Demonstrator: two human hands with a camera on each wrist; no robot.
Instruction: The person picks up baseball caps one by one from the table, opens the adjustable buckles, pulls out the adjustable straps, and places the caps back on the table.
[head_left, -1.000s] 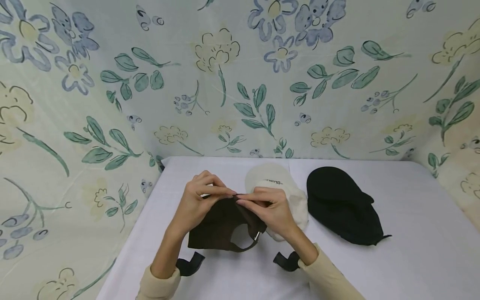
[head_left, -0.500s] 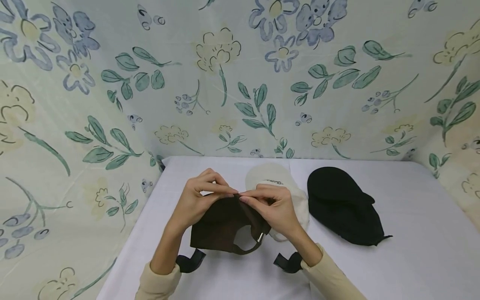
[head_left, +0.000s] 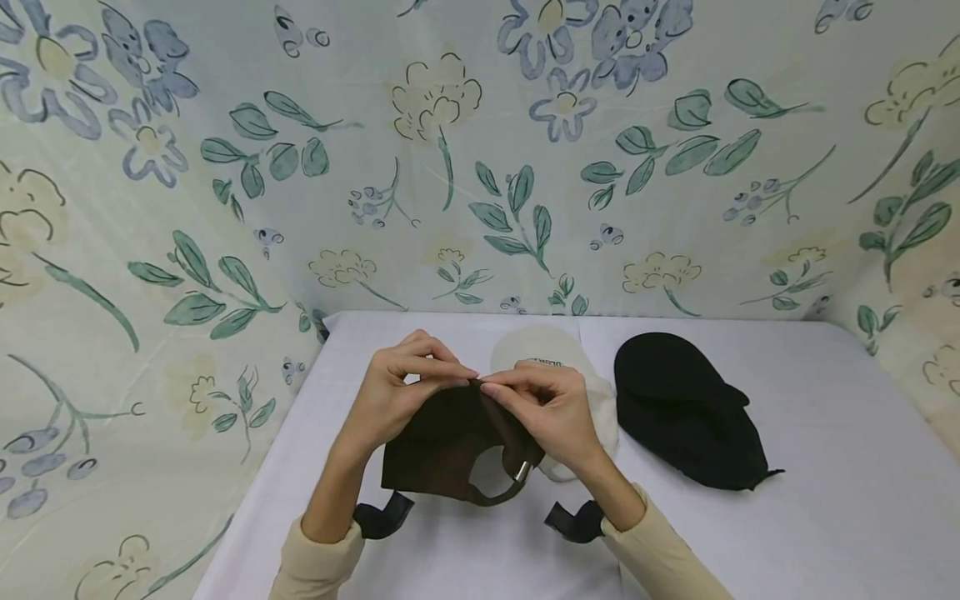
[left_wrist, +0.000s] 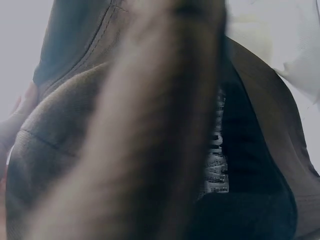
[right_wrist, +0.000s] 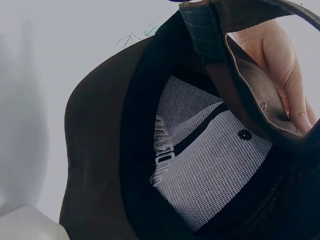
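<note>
A dark brown baseball cap (head_left: 431, 462) is held up over the table, its back opening and strap toward me. My left hand (head_left: 393, 392) pinches the top of the crown between thumb and fingertips. Close beside those fingertips, my right hand (head_left: 551, 408) pinches the same edge. A small metal buckle (head_left: 522, 472) hangs on the strap, below the right hand. The right wrist view looks into the cap, onto a pale mesh lining (right_wrist: 220, 165) and the back of some stitched lettering. In the left wrist view a large blurred shape covers much of the crown.
Behind my right hand lies an off-white cap (head_left: 600, 417) with dark lettering, partly covered. Farther right a black cap (head_left: 682, 408) lies on the white tablecloth (head_left: 832, 467). Dark bands (head_left: 386, 515) stick out at both wrists. A floral cloth (head_left: 480, 208) hangs behind the table.
Both hands and the brown cap have shifted slightly right and up. Their fingertips stay together at the crown's top. The other two caps have not moved.
</note>
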